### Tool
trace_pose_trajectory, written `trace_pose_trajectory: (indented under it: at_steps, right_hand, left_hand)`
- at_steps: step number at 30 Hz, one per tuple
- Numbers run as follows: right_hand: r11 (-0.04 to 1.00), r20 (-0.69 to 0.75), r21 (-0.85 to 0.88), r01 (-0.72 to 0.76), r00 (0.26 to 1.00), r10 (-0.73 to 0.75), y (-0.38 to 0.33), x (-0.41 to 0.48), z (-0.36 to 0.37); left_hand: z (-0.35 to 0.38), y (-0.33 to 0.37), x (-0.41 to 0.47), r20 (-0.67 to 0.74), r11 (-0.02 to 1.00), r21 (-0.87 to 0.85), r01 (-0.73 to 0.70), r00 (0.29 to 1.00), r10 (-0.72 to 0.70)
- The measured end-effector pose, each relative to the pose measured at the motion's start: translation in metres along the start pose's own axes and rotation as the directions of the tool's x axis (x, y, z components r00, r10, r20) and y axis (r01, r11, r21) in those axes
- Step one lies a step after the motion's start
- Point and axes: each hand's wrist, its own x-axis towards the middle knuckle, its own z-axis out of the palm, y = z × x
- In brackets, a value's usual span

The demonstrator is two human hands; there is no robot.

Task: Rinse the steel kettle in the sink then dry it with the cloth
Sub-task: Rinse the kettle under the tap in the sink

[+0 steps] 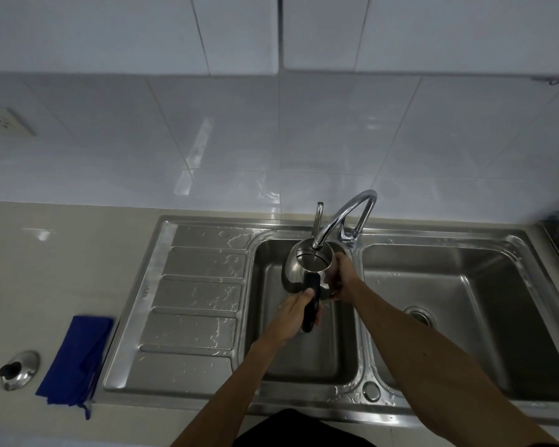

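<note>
Rinse step: left hand [296,309] fingers clamped on kettle [307,269] handle, right hand [341,277] gripping body under tap [346,217]; next needs cloth [76,359] at 8 o'clock on worktop [46,269].

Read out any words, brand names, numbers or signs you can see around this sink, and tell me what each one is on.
Nothing here can be read for certain.
Sink drainboard: a small stamped mark near its left edge, too small and blurred to read.
Wall socket: no legible marking.
Steel kettle, tap, blue cloth and kettle lid: no text visible.
</note>
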Motion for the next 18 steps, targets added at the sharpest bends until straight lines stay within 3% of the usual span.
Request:
trace_pose_trajectory:
  at_steps: [18]
  right_hand:
    - [1.0,-0.027,0.003,-0.006,1.0,0.006,0.0,0.008,0.001]
  left_hand:
    - [0.0,0.002,0.003,-0.014,1.0,-0.02,-0.003,1.0,0.003]
